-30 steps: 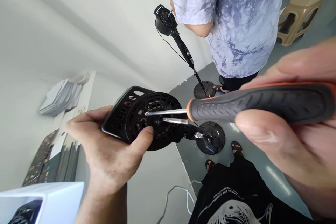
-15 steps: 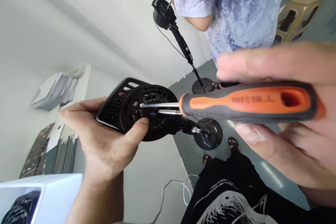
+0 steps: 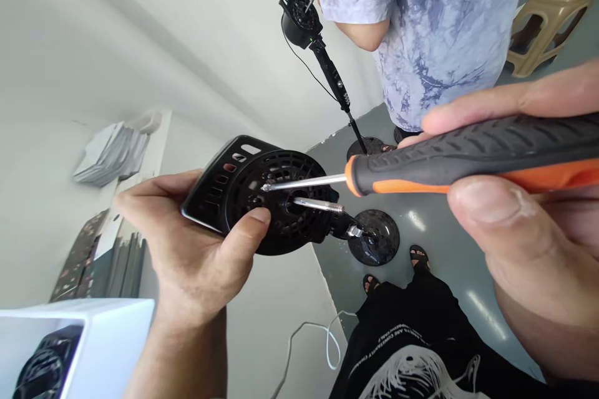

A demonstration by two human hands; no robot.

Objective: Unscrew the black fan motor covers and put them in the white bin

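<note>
My left hand (image 3: 201,249) is wrapped round the black motor housing of a stand fan (image 3: 285,230), its thumb lying on the slotted front face. From the centre of that face sticks out a metal shaft (image 3: 318,204) with a threaded end. My right hand (image 3: 528,230) grips a screwdriver (image 3: 421,159) by its black and orange handle, thumb below and fingers above. The screwdriver's tip meets the slotted face beside the shaft; whether a screw sits under it is too small to tell. A pole runs from the housing down to a round black base (image 3: 374,237).
Another person in a tie-dyed shirt (image 3: 444,37) stands ahead beside a second fan (image 3: 302,19) on its own stand. A tan stool (image 3: 552,19) is at the upper right. A white box (image 3: 112,336) is at the lower left, and a white cable (image 3: 304,324) hangs below my left arm.
The screwdriver handle has turned in my right hand, from its orange lettered side to its black ribbed side. My right fingers have shifted along it. The tip stays at the same place on the housing.
</note>
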